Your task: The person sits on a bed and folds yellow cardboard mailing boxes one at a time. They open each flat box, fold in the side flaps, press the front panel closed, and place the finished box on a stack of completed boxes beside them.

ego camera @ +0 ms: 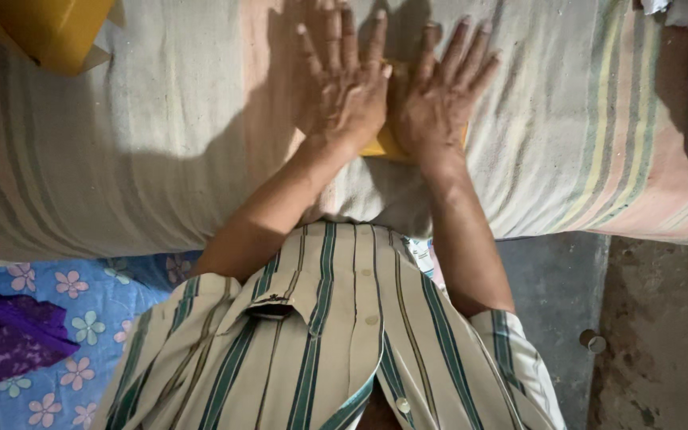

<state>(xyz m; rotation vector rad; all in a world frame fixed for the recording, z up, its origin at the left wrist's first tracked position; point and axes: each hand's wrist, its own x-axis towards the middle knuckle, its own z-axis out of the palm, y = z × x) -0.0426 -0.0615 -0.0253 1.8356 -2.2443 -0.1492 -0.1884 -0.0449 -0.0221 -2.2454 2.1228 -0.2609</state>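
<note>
While both palms are laid flat near the upper middle of the frame, a small yellow piece (382, 145), seemingly paper or thin card, is pressed beneath them against the striped cloth (161, 143) that covers the padded surface. The left hand (345, 87) is spread wide, fingers pointing toward the top edge, and nothing is clasped by it; only its palm and heel are set upon the yellow piece. The right hand (438, 99) is likewise splayed and flat, just beside the left, with its thumb touching or nearly touching the other hand. Nothing is gripped by either hand: the piece is held down by pressure alone. Only a narrow edge of the yellow piece is seen, between the two wrists and at the outer side of the right palm, so its full shape cannot be told.

As a judgement, a flattening or creasing step appears to be in hand, with the piece already laid down and covered. How many folds have been made, or whether any remain, cannot be read, since most of it is hidden.

At the upper left corner a larger yellow sheet (49, 32) is seen lying well apart from the hands. A striped shirt (336, 334) fills the lower middle, and a blue flowered fabric (81, 318) is seen at the lower left.
</note>
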